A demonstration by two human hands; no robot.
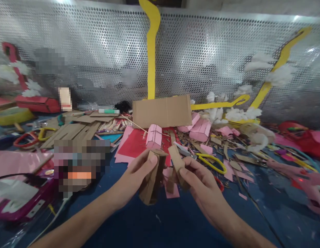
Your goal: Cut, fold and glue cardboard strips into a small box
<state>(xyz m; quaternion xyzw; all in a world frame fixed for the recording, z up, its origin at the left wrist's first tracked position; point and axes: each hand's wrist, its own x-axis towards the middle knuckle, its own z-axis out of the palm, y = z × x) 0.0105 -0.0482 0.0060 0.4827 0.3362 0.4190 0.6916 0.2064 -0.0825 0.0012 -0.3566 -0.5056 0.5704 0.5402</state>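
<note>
My left hand (141, 166) is closed around a folded cardboard piece (152, 181) shaped like a small open box, held above the blue table. Pinched in my right hand (198, 175) is a narrow cardboard strip (176, 157), tilted and apart from the folded piece. Below and between the hands lie pink paper scraps (172, 193). Just beyond them a small pink paper box (154, 136) rests on red paper (132, 146). Scissors with yellow handles (213, 162) lie to the right of my right hand.
A cardboard panel (162, 112) stands at the back before a perforated metal screen (103, 44). Cardboard sheets (74, 136) are stacked left. A pink glue gun (296, 175) lies right, a purple power strip (28, 194) left. Tall yellow strips (151, 62) lean against the screen.
</note>
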